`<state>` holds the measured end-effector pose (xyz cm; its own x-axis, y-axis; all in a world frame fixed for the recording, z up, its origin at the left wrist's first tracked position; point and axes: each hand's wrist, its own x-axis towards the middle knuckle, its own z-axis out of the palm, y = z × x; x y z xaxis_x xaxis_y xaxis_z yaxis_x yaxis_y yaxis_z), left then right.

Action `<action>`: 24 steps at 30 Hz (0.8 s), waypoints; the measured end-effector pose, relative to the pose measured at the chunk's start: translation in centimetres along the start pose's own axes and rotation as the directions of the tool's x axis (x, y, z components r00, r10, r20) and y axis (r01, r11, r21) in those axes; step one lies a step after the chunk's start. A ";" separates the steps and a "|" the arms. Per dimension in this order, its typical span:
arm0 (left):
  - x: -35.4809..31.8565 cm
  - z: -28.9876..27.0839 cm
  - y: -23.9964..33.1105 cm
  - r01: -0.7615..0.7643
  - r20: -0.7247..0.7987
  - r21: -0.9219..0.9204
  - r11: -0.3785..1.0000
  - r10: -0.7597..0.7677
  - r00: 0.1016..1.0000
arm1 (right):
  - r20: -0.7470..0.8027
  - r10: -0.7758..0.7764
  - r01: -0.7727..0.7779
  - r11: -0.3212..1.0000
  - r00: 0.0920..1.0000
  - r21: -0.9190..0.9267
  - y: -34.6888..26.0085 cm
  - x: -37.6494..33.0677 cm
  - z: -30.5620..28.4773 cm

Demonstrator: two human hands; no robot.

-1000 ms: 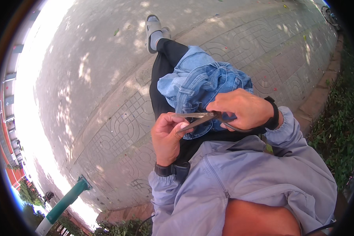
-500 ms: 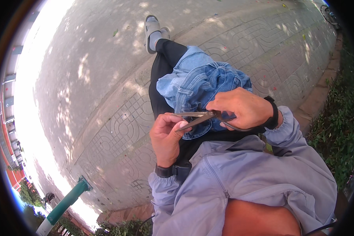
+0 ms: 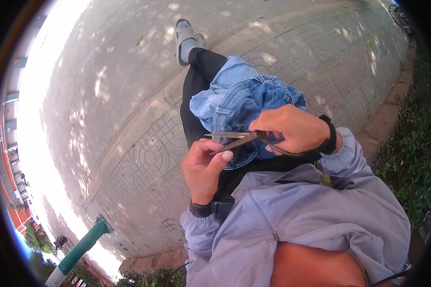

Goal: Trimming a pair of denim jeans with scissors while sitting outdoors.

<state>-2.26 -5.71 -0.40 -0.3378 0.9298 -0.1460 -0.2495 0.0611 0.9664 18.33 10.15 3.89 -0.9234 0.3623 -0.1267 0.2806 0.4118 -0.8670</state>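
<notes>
My right hand point(image 3: 294, 131) grips a pair of dark metal scissors point(image 3: 242, 141) by the handles, and the two blades are parted and point left. Close to the blade tips, my left hand point(image 3: 202, 170) is closed with thumb and fingers brought together. The lower blade's tip meets the left thumb, while the upper blade passes just above the fingers. Whatever the left fingers pinch is too small or hidden to make out. Bunched blue denim clothing point(image 3: 244, 95) lies across my lap beneath both hands and the scissors.
My black-trousered legs point(image 3: 192, 98) stretch forward, ending in grey sandals point(image 3: 184, 38) on the pavement point(image 3: 143, 167). A green and white post point(image 3: 84, 243) stands at lower left. Low plants point(image 3: 404, 158) grow behind a brick edging point(image 3: 385, 117) on the right.
The scissors have shifted slightly left and down, and their blades are a little wider apart. My left thumb has moved a little against the lower blade. The denim stays nearly where it was.
</notes>
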 end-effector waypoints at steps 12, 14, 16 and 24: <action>0.2 0.1 0.0 0.038 -0.049 -0.101 0.994 -0.043 0.998 | 0.025 -0.010 0.011 0.998 1.000 -0.057 0.1 -0.3 0.0; 0.1 0.2 0.1 0.034 -0.044 -0.107 0.994 -0.039 0.998 | 0.010 -0.004 0.004 1.000 1.000 -0.030 0.0 -0.2 0.0; 0.1 0.3 0.1 0.030 -0.040 -0.112 0.993 -0.035 0.999 | 0.018 -0.004 0.004 1.000 1.000 -0.013 0.0 -0.2 -0.1; 0.0 0.4 -0.1 0.010 -0.042 -0.033 0.999 -0.011 0.999 | -0.005 0.026 -0.026 0.999 1.000 0.019 0.2 -0.1 0.0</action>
<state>-1.87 -5.61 -0.42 -0.3724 0.9132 -0.1653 -0.2829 0.0580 0.9574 18.44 10.20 3.77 -0.9145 0.3771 -0.1464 0.2990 0.3864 -0.8725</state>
